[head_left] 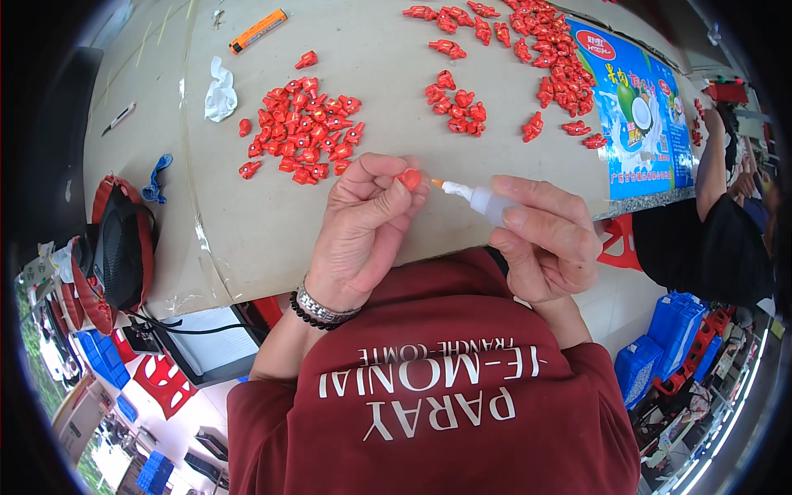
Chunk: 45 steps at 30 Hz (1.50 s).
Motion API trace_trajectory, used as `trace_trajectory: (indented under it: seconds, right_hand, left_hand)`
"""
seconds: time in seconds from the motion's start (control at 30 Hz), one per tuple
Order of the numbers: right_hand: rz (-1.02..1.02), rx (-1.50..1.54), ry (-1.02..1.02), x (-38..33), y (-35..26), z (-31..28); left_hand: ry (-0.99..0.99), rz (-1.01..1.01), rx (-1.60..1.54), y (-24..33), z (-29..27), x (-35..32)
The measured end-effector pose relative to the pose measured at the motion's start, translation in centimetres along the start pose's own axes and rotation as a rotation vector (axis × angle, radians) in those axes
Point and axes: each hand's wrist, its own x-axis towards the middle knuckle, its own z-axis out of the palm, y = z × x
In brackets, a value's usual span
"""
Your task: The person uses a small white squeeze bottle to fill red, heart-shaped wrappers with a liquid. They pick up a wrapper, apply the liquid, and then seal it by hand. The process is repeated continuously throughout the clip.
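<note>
Between thumb and fingers, my left hand (367, 219) pinches a small red plastic piece (408, 178) above the table. My right hand (549, 235) grips a translucent white squeeze bottle (492, 206), held sideways. Its narrow orange tip points left and stops just short of the red piece; whether they touch I cannot tell. Beyond my left hand lies a loose heap of small red plastic figures (305, 128), some with dark and white spots. A smaller cluster of red figures (458, 107) sits farther right.
A large pile of red figures (561, 62) borders a blue printed sheet (639, 115) at the right. Crumpled tissue (220, 91), an orange tube-like box (258, 31), a pen-like tool (120, 119) and a blue scrap (157, 178) lie left. Another person's arm (710, 165) is at the far right.
</note>
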Motion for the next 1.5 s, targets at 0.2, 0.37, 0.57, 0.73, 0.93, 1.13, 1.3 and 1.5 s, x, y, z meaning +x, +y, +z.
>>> trace_trajectory:
  seconds: [0.2,0.37,0.57,0.73,0.93,1.13,1.3,1.5]
  right_hand:
    - [0.018,-0.011,-0.023,0.2,-0.2,-0.1]
    - [0.001,-0.023,-0.032,0.3,-0.2,0.1]
    - [-0.002,-0.035,-0.035,0.2,-0.3,0.2]
    - [-0.008,-0.036,-0.054,0.3,-0.6,0.2]
    - [0.022,-0.002,-0.052,0.3,-0.8,0.2]
    - [0.072,0.071,-0.013,0.2,-0.7,0.2]
    - [0.068,0.086,-0.028,0.2,-0.6,0.2]
    - [0.117,0.115,-0.061,-0.3,-0.7,0.1]
  left_hand:
    - [-0.027,0.033,0.022,0.0,0.1,0.2]
    - [-0.037,0.03,0.014,0.0,0.0,0.1]
    - [-0.039,0.039,0.017,-0.1,-0.1,0.0]
    - [-0.009,0.046,0.058,0.0,0.2,0.0]
    - [-0.027,0.058,0.037,-0.2,-0.2,0.2]
    - [0.006,-0.028,-0.093,-0.3,-0.4,0.1]
    - [-0.013,-0.053,-0.098,-0.3,-0.4,0.1]
    - [-0.081,-0.065,-0.143,-0.6,-0.9,0.3]
